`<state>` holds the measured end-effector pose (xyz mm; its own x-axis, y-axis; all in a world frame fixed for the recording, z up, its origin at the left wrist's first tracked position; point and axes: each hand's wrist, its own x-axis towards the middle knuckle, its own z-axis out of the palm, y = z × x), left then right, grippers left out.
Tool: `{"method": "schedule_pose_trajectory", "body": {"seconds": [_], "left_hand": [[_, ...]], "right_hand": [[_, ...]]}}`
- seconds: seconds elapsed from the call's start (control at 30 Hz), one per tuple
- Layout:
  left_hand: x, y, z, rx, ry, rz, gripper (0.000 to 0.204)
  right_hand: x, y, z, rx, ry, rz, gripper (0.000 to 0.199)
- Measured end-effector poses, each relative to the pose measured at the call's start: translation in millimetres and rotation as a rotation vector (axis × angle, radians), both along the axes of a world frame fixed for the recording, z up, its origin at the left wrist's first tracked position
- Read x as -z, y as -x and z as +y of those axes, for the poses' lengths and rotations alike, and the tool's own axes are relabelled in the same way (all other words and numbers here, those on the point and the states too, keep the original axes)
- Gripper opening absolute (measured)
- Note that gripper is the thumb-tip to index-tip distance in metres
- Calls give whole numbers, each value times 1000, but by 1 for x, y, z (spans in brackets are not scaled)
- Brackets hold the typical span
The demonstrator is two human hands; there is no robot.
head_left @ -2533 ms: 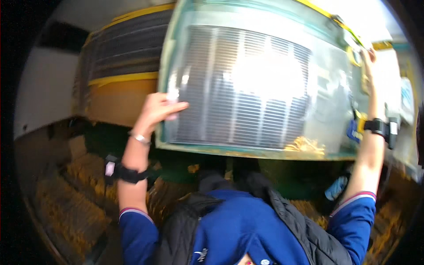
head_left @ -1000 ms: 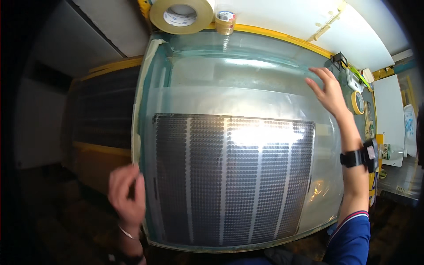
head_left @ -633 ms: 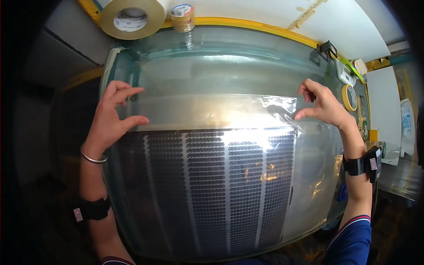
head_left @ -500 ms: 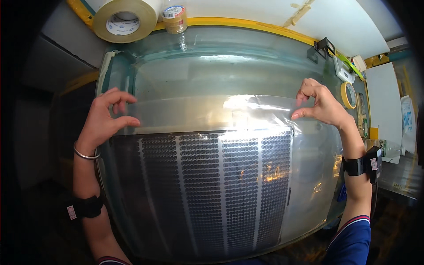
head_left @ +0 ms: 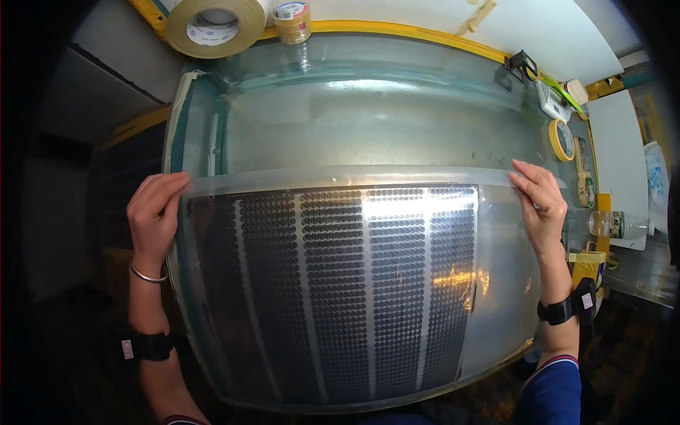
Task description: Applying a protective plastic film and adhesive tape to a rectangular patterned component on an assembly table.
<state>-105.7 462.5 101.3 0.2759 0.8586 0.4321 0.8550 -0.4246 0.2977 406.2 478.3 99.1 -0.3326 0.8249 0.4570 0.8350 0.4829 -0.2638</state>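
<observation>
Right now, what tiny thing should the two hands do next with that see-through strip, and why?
Probably press the clear strip flat along the top edge of the dotted panel, since the left hand and right hand each pinch an end of it.

My left hand [head_left: 154,216]: thin silver bangle at wrist, black strap with small white tag further down forearm. My right hand [head_left: 542,205]: black wrist strap, blue sleeve with red-white cuff trim.
</observation>
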Motion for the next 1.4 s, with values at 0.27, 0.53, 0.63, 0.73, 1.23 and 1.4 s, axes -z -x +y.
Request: {"method": "schedule_pose_trajectory", "body": {"seconds": [0.27, 0.53, 0.63, 0.73, 1.23, 1.4], "left_hand": [[-21, -82, -17, 126, 141, 207, 57], [10, -188, -11, 275, 216, 212, 77], [16, -193, -9, 251, 247, 205, 80], [20, -192, -6, 249, 247, 217, 82], [21, -187, -3, 275, 291, 233, 87], [24, -184, -5, 276, 295, 244, 85]], "right_hand": [[15, -11, -18, -3, -27, -60, 25], [14, -7, -15, -26, -3, -82, 31], [15, -10, -16, -27, 14, -82, 33], [15, -11, -17, -33, 20, -75, 34], [14, -13, -18, -30, 60, -65, 37], [2, 51, -20, -36, 50, 332, 30]]}}
